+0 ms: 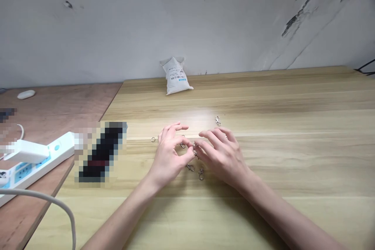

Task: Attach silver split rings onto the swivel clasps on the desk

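My left hand (172,150) pinches thumb and forefinger together on a small silver swivel clasp (195,152). Against its tips, my right hand (224,156) is closed at the same spot, where a small ring (194,145) shows at the clasp's upper end. Which hand bears which part is hard to tell. Just below the fingers lie two more silver swivel clasps, one slanted (190,167) and one more upright clasp (201,173). Another metal piece (183,145) is partly hidden behind my left hand. A loose split ring (153,139) rests left of that hand.
A further clasp (217,120) lies beyond my right hand. Near the wall stands a white plastic packet (176,76). To the left are a blurred-out dark object (102,152), a white power strip (63,148), a grey cable (63,203) and a white oval item (26,94).
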`<act>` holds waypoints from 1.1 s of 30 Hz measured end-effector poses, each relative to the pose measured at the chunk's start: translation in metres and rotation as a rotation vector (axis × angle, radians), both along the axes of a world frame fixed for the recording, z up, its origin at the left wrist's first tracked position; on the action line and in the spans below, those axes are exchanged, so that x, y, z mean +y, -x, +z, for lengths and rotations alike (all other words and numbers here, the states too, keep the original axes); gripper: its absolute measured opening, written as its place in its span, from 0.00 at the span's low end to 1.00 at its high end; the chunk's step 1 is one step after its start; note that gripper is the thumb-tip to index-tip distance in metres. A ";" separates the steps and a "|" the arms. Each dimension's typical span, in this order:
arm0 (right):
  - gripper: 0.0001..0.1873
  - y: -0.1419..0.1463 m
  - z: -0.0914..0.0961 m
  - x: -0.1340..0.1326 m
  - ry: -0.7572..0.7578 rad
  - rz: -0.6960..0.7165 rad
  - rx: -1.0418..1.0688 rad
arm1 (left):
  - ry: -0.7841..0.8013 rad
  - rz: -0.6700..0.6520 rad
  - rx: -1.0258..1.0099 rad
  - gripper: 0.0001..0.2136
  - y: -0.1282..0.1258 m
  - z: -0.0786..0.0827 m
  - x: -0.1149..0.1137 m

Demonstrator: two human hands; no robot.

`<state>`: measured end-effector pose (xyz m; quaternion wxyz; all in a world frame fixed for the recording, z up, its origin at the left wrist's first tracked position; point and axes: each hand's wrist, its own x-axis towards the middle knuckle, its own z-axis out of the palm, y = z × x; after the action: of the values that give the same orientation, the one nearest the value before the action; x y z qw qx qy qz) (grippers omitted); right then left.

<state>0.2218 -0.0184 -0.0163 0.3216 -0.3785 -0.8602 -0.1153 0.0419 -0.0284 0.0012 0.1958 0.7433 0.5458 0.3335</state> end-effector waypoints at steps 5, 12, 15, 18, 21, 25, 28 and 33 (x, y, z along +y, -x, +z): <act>0.05 -0.001 0.002 0.002 -0.017 -0.021 -0.030 | -0.060 0.029 0.004 0.04 0.000 0.002 0.000; 0.10 0.001 -0.001 -0.003 0.236 0.193 0.044 | -0.436 0.038 0.232 0.03 0.006 0.000 0.005; 0.10 -0.006 -0.001 0.003 0.272 0.145 0.045 | -0.484 0.006 0.404 0.03 0.019 -0.002 0.014; 0.11 -0.017 -0.003 0.013 0.254 -0.006 -0.010 | -0.409 -0.020 0.554 0.05 0.031 -0.004 0.021; 0.11 -0.025 -0.005 0.019 0.259 -0.057 -0.088 | -0.360 -0.055 0.598 0.06 0.035 -0.005 0.022; 0.10 -0.023 -0.005 0.019 0.262 -0.061 -0.121 | -0.305 -0.106 0.507 0.05 0.023 -0.006 0.016; 0.09 -0.019 -0.006 0.017 0.261 -0.051 -0.096 | -0.239 -0.205 0.438 0.07 0.009 -0.010 0.011; 0.08 -0.018 -0.009 0.016 0.306 0.025 -0.078 | -0.172 -0.195 0.376 0.07 -0.002 -0.020 0.007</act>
<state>0.2400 -0.0027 -0.0252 0.2279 -0.4076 -0.8842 0.0066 0.0438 -0.0214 -0.0183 0.0580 0.8557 0.4676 0.2140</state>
